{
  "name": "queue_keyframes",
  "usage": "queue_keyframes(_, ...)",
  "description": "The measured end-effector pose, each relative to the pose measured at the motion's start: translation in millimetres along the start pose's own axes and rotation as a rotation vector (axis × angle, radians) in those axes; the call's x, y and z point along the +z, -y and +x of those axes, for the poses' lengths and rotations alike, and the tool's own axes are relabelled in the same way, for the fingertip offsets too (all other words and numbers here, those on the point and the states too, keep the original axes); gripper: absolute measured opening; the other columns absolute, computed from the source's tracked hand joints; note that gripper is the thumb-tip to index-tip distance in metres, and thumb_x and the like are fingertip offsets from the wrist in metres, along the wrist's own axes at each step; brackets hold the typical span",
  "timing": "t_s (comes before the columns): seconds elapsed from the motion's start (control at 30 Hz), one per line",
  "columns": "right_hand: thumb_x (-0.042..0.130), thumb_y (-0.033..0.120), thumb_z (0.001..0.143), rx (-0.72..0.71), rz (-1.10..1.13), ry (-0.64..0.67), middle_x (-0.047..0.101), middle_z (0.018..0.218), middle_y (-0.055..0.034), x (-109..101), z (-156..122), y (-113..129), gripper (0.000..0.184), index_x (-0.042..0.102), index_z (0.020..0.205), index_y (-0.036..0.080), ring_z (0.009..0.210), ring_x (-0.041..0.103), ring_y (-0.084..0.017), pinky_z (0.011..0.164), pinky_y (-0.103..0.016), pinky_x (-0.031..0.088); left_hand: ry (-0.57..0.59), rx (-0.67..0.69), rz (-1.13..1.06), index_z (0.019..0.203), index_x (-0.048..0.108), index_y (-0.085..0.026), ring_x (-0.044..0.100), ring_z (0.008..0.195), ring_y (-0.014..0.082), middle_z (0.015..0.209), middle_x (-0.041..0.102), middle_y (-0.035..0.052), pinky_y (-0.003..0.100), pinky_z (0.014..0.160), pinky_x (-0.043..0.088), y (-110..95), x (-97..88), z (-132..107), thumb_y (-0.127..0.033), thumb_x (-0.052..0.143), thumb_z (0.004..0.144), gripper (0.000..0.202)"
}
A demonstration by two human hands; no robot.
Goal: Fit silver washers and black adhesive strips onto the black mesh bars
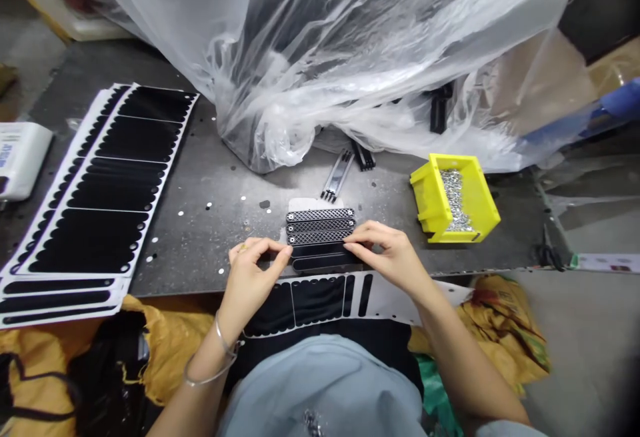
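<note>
Two hands: the left hand [253,287] and right hand [387,257] sit over the near edge of a metal table [215,184].
Left fingers [280,249]: nearly closed, pinching the left end of a smooth black strip [325,262].
Right fingers [356,242]: curled and nearly closed, gripping that strip's right end.
Strip: flat on the table, just below and touching three dark mesh bars [320,227], which lie side by side.
Left of the hands: a long sheet of black stickers [105,177] on the table.
Right of the hands: a yellow bin [453,200] of small silver screws [454,198].
Behind: a clear plastic sheet [310,57] heaped on the table.
Lap: another black sticker sheet [310,300].
</note>
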State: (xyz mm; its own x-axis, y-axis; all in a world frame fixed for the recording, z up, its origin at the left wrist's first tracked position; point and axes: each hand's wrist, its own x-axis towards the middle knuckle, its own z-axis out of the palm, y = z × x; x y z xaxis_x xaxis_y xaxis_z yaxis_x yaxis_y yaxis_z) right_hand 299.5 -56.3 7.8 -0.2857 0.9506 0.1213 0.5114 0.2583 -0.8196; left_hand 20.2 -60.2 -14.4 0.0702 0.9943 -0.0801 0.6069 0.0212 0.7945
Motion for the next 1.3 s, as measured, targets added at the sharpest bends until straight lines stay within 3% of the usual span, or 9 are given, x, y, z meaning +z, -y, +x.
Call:
queue_keyframes(0.27, 0.064, 0.026, 0.1, -0.068, -0.003, 0.03, 0.069, 0.094, -0.0042, 7, -1, -7, 0.014, 0.077, 0.101, 0.023, 0.078, 0.064, -0.015, 0.07, -0.028, 0.054, -0.013, 0.094, 0.097, 0.078, 0.071, -0.027, 0.068, 0.084, 0.0227, 0.083, 0.076, -0.0019, 0.045, 0.096, 0.042, 3, -3.6, 2, -0.043, 0.066, 0.095, 0.024)
queue_keyframes(0.37, 0.061, 0.028, 0.101, -0.075, -0.171, -0.156, 0.065, 0.103, -0.0075, 0, -17, -4, 0.017, 0.074, 0.113, 0.024, 0.093, 0.065, -0.02, 0.082, -0.035, 0.055, -0.134, 0.138, 0.17, 0.09, 0.071, -0.027, 0.069, 0.094, 0.0253, 0.093, 0.076, -0.0001, 0.048, 0.102, 0.038, -6, 1.4, -11, -0.038, 0.067, 0.096, 0.014)
queue_keyframes(0.47, 0.066, 0.032, 0.099, -0.026, -0.346, -0.197, 0.068, 0.111, -0.0093, -14, -47, -2, 0.027, 0.068, 0.125, 0.025, 0.103, 0.064, -0.025, 0.089, -0.041, 0.051, -0.258, 0.376, 0.158, 0.112, 0.066, -0.027, 0.066, 0.107, 0.0245, 0.109, 0.074, 0.0035, 0.043, 0.101, 0.041, -25, 18.8, -32, -0.023, 0.066, 0.097, 0.015)
queue_keyframes(0.6, 0.056, 0.019, 0.104, -0.089, -0.376, -0.007, 0.076, 0.1, -0.0006, -29, -80, 1, 0.019, 0.069, 0.115, 0.028, 0.096, 0.066, -0.02, 0.1, -0.044, 0.039, 0.024, 0.596, 0.181, 0.141, 0.053, -0.023, 0.062, 0.115, 0.0241, 0.118, 0.074, 0.0055, 0.039, 0.102, 0.036, -51, 45.0, -46, -0.02, 0.064, 0.099, 0.043)
queue_keyframes(0.77, 0.062, 0.022, 0.102, -0.175, -0.541, -0.235, 0.073, 0.121, -0.0029, -19, -81, 14, 0.024, 0.071, 0.123, 0.032, 0.116, 0.062, -0.024, 0.116, -0.052, 0.022, 0.176, 0.538, 0.092, 0.108, 0.065, -0.026, 0.061, 0.094, 0.019, 0.094, 0.074, -0.0027, 0.039, 0.096, 0.031, -63, 48.9, -39, -0.02, 0.056, 0.104, 0.011)
queue_keyframes(0.97, 0.071, 0.026, 0.097, -0.377, -0.536, -0.281, 0.075, 0.11, -0.0038, 16, -72, 23, 0.027, 0.072, 0.124, 0.029, 0.101, 0.061, -0.019, 0.096, -0.038, 0.037, 0.083, 0.412, 0.086, 0.084, 0.056, -0.021, 0.053, 0.077, 0.018, 0.076, 0.06, -0.0014, 0.037, 0.083, 0.035, -59, 53.6, -41, -0.016, 0.04, 0.107, 0.028)
queue_keyframes(1.13, 0.069, 0.03, 0.099, -0.268, -0.355, -0.185, 0.073, 0.111, -0.0072, 14, -77, 22, 0.035, 0.066, 0.134, 0.026, 0.099, 0.062, -0.021, 0.09, -0.039, 0.043, 0.04, 0.492, 0.098, 0.081, 0.055, -0.02, 0.05, 0.072, 0.0179, 0.07, 0.057, -0.0012, 0.036, 0.079, 0.035, -62, 63.8, -40, -0.013, 0.04, 0.106, 0.03)
queue_keyframes(1.27, 0.077, 0.034, 0.091, -0.133, -0.024, -0.124, 0.068, 0.104, -0.0052, -2, -84, 19, 0.013, 0.069, 0.1, 0.028, 0.101, 0.065, -0.025, 0.091, -0.044, 0.049, -0.059, 0.51, 0.135, 0.084, 0.059, -0.019, 0.052, 0.068, 0.0173, 0.071, 0.062, -0.0008, 0.036, 0.078, 0.034, -55, 65.9, -42, -0.012, 0.043, 0.105, 0.027)
queue_keyframes(1.3, 0.078, 0.041, 0.089, -0.077, 0.152, -0.117, 0.065, 0.105, -0.0056, -7, -84, 19, 0.02, 0.065, 0.095, 0.028, 0.102, 0.066, -0.027, 0.091, -0.046, 0.053, -0.092, 0.517, 0.182, 0.088, 0.062, -0.019, 0.053, 0.067, 0.0174, 0.071, 0.063, -0.0011, 0.036, 0.077, 0.034, -52, 66.0, -44, -0.013, 0.046, 0.105, 0.024)
